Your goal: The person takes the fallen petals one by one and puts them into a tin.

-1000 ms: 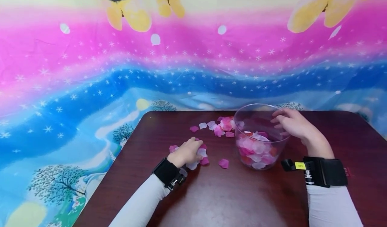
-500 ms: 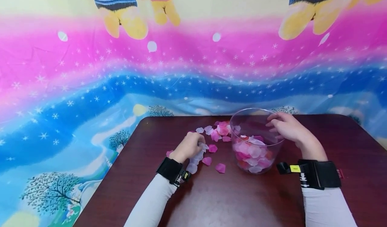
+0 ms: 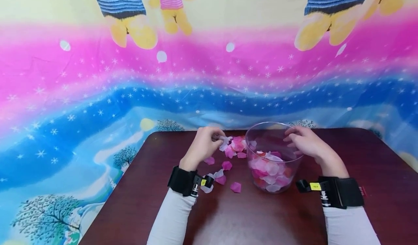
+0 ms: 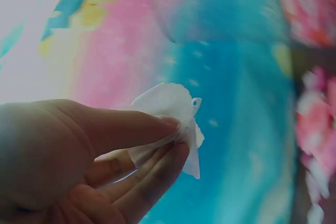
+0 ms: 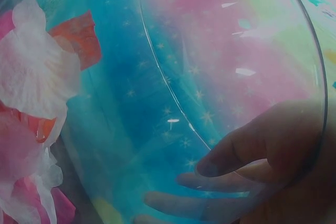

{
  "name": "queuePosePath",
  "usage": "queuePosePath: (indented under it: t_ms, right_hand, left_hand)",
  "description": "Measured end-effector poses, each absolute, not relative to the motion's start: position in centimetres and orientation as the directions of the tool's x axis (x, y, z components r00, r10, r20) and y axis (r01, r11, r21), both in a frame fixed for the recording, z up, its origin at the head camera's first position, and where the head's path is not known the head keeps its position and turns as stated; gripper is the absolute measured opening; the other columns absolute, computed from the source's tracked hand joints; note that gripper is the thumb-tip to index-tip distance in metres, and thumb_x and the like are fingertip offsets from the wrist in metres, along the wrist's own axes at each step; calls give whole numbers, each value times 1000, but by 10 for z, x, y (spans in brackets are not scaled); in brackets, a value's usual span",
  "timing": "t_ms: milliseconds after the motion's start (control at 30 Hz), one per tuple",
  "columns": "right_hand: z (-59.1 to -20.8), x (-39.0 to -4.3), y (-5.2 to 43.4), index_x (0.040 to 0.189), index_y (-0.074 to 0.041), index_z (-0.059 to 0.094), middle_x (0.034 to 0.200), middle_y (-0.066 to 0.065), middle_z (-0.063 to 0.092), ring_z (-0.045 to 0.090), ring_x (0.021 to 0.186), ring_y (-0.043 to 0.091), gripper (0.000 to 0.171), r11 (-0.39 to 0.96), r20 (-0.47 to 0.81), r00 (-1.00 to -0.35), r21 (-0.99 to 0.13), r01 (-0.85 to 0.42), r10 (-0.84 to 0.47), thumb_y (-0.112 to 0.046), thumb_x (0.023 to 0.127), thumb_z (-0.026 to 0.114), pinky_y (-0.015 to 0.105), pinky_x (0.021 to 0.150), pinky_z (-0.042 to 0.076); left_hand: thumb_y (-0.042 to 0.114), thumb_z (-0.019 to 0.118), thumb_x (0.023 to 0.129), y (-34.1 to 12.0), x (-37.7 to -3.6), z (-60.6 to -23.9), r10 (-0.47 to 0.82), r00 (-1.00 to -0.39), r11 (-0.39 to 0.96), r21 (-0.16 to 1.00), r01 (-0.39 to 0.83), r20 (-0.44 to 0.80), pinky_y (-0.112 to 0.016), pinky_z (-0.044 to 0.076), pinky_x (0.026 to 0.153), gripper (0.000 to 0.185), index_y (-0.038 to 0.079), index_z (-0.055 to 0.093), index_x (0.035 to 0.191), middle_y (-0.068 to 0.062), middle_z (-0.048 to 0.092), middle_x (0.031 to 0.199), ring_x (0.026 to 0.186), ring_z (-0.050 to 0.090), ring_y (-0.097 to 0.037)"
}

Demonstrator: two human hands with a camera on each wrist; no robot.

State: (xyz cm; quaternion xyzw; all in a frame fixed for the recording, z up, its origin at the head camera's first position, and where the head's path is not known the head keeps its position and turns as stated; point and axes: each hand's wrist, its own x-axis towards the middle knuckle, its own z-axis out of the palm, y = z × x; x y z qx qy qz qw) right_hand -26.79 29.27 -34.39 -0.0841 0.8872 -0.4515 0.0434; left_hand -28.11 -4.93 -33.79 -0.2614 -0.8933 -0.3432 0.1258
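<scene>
My left hand point(image 3: 203, 146) was raised off the table point(image 3: 228, 216) and pinched a white petal point(image 4: 170, 114) between thumb and fingertips; the wrist view showed the petal crumpled in the pinch, its free edge hanging below the fingers. My right hand point(image 3: 305, 143) curled round the far right rim of the clear bowl point(image 3: 273, 158), thumb inside the wall and fingers outside, as the right wrist view showed through the plastic. The bowl stood upright on the table, its open mouth facing up, to the right of the left hand and close beside it; the left hand held the petal at about rim height, just left of the rim. The bowl was partly filled with pink, white and red petals point(image 3: 269, 170). Loose petals point(image 3: 233, 147) lay on the table between the left hand and the bowl, with a few more point(image 3: 225, 176) nearer me by the left wrist strap. I could not tell whether the pinch held one petal or several. The left wrist view was blurred beyond the fingers, and the bowl was not clearly made out there.
</scene>
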Motion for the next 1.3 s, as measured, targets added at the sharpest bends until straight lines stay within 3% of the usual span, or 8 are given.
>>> queuePosePath:
  t_ms: [167,367,533,867,1167,1300]
  right_hand:
    - [-345,-265,292,141,12,41,136,36,54,59,121,50,45,576,-16,-981,-811,-99,-192,-17,110,30,49,84,59]
    - [-343,-266,291,141,12,41,136,36,54,58,121,50,45,573,-9,-981,-813,-107,-195,-17,109,30,49,85,58]
    - [-345,-268,291,142,13,40,137,37,53,57,123,51,45,573,-24,-981,-814,-94,-195,-17,109,29,49,85,58]
    - [-349,-268,291,142,13,40,136,37,54,59,121,50,46,571,-35,-983,-817,-77,-183,-16,108,30,49,85,59]
    - [-340,-271,291,143,11,40,138,36,53,58,123,50,46,574,-28,-984,-815,-80,-177,-19,109,29,50,87,58]
    - [-340,-271,291,143,11,39,138,36,52,57,124,51,46,577,-36,-983,-813,-75,-178,-19,110,29,51,89,57]
  left_hand:
    - [3,71,95,-33,-266,-320,366,-779,544,562,623,509,-25,58,82,11,7,77,103,-5,74,100,90,72,-16]
    - [0,73,93,-6,-251,-312,388,-662,444,500,744,641,-20,56,84,11,4,76,103,-7,73,99,93,70,-16]
    - [1,73,93,16,-244,-322,480,-603,450,412,792,637,-20,56,83,12,5,76,104,-3,72,101,92,67,-11]
    - [12,71,97,32,-242,-340,593,-567,511,277,814,571,-11,48,94,16,9,76,112,1,72,107,100,66,-8]
    - [14,73,96,32,-250,-335,598,-549,464,306,831,584,-15,49,96,23,8,76,118,-3,75,110,105,69,-12]
    - [16,73,96,30,-251,-334,602,-568,486,308,818,560,-17,48,99,29,9,73,125,-3,74,117,111,68,-12]
